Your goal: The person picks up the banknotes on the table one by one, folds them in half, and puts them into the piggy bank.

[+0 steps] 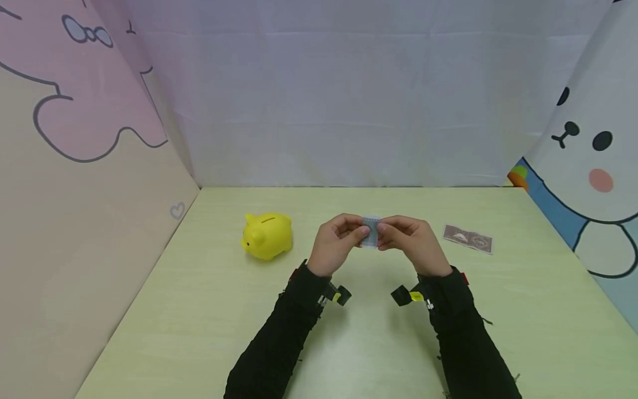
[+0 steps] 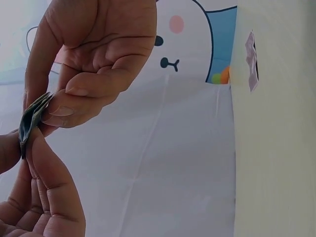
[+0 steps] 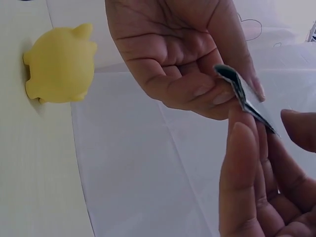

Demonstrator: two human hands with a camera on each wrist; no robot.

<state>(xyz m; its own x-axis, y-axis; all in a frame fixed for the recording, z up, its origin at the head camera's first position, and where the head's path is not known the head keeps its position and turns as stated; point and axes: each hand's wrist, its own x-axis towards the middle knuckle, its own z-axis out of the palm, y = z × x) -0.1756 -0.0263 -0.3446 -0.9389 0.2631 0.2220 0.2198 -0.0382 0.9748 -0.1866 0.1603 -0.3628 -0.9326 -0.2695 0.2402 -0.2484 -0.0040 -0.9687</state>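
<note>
A small blue-grey folded banknote [image 1: 370, 233] is held upright above the table between both hands. My left hand [image 1: 335, 244] pinches its left side, and my right hand [image 1: 413, 244] pinches the right edge. Seen edge-on in the left wrist view, the folded banknote [image 2: 32, 118] shows several layers slightly apart. In the right wrist view the right thumb [image 3: 300, 129] looks a little off the paper. To the left of the hands stands a yellow piggy bank [image 1: 268, 235], with a slot on top. A brown banknote [image 1: 468, 239] with fold creases lies to the right.
The pale table [image 1: 199, 310] ends at a white cloth backdrop [image 1: 339, 111]. Cartoon-printed panels flank it, a pink and cream one [image 1: 99, 111] on the left and a bear-face one [image 1: 583, 166] on the right. Both wrists carry small black devices.
</note>
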